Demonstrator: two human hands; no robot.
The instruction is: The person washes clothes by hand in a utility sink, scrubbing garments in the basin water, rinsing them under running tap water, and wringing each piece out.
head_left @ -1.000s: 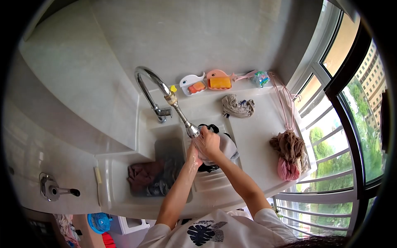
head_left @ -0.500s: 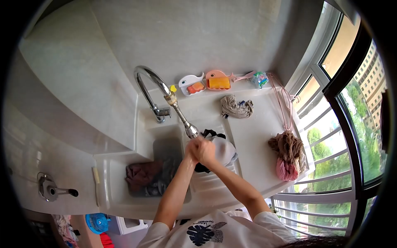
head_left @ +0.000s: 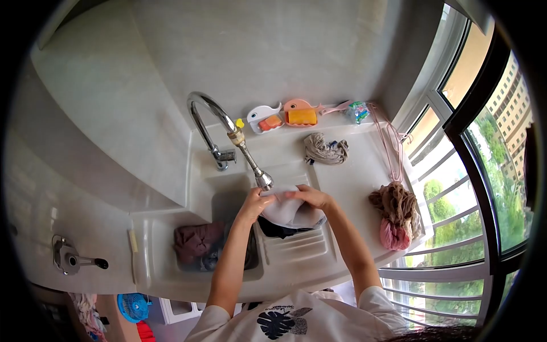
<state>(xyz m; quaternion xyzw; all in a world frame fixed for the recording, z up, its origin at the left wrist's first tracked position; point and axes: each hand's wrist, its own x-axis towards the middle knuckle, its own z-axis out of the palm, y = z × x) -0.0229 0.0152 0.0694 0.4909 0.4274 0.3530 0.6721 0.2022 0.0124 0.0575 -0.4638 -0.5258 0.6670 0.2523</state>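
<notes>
Below the faucet head (head_left: 264,180), a wet white garment (head_left: 282,212) with rounded, smooth folds is stretched between my two hands. My left hand (head_left: 254,203) grips its left side near the faucet. On the other side my right hand (head_left: 313,198) has its thumb over the top edge, fingers mostly hidden behind the fabric. Black fabric (head_left: 279,229) shows under the garment on the ribbed washboard (head_left: 302,246); I cannot tell whether the two are joined. Dark clothes, including a maroon piece (head_left: 196,240), soak in the basin water to the left.
A white soap dish (head_left: 257,118) and a pink soap dish (head_left: 288,106) line the back ledge, beside a pink brush (head_left: 337,107). A twisted beige cloth (head_left: 325,149) lies on the counter. Brown and pink clothes (head_left: 395,208) sit at right by pink hangers (head_left: 393,151). A window borders the right.
My hands were clasped together under the faucet; now they are apart, with the white garment lifted between them. The garment had been lying on the washboard.
</notes>
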